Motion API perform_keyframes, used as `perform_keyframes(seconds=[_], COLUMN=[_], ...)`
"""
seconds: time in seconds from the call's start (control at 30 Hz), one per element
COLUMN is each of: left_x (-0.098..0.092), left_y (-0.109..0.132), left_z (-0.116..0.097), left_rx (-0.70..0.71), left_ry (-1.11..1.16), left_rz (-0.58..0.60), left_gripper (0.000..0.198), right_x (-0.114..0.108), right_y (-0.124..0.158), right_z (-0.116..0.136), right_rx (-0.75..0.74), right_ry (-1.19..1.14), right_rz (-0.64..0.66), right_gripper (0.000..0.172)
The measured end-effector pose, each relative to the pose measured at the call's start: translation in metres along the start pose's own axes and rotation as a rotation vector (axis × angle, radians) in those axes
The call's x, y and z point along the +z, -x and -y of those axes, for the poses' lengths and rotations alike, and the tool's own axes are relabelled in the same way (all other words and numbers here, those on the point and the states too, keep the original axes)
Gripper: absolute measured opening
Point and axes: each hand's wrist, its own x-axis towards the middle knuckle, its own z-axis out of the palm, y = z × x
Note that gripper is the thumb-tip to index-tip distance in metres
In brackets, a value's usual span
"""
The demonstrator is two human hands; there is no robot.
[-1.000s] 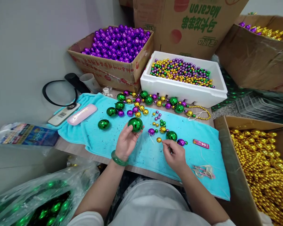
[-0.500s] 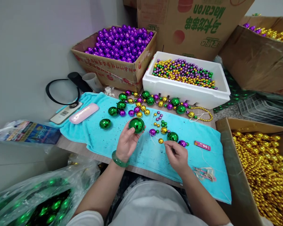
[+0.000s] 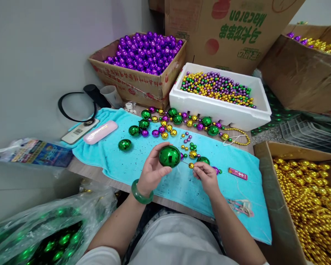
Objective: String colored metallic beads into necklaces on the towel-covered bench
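My left hand (image 3: 151,171), with a green bangle (image 3: 142,192) at its wrist, is closed around a large shiny green bead (image 3: 169,156). My right hand (image 3: 206,176) pinches a thin needle carrying a small gold bead (image 3: 191,165) right at the fingertips. The needle's thin line reaches toward the right side of the green bead; whether its tip is inside is too fine to tell. Behind my right hand lie another green bead (image 3: 203,160), partly hidden, and a larger gold bead (image 3: 193,154). Small loose green beads (image 3: 193,146) sit just beyond on the turquoise towel (image 3: 116,162).
A finished-looking bead string (image 3: 177,118) runs along the back, before a white foam box (image 3: 220,110) of mixed beads. Left stand a carton (image 3: 143,92) of purple beads, a pink case (image 3: 100,132) and a phone (image 3: 80,131). A carton (image 3: 264,176) of gold beads is at right.
My left hand has turned and brought the green bead to the right, nearer my right hand. The gold bead now sits against my right fingertips. The view has shifted slightly.
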Motion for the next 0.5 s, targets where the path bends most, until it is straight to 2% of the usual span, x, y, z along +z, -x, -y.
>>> perform_keyframes(seconds=[0.13,0.5], left_x=[0.003,0.009], left_y=[0.005,0.009], left_z=[-0.003,-0.004], left_rx=[-0.013,-0.022], left_ry=[-0.031,0.039], left_rz=[0.073,0.017], left_gripper=[0.059,0.058], right_x=[-0.002,0.0], right_y=[-0.001,0.001], right_z=[-0.006,-0.016], right_rx=[0.077,0.2], right_ry=[-0.064,-0.174], right_rz=[0.062,0.063], right_gripper=[0.021,0.025])
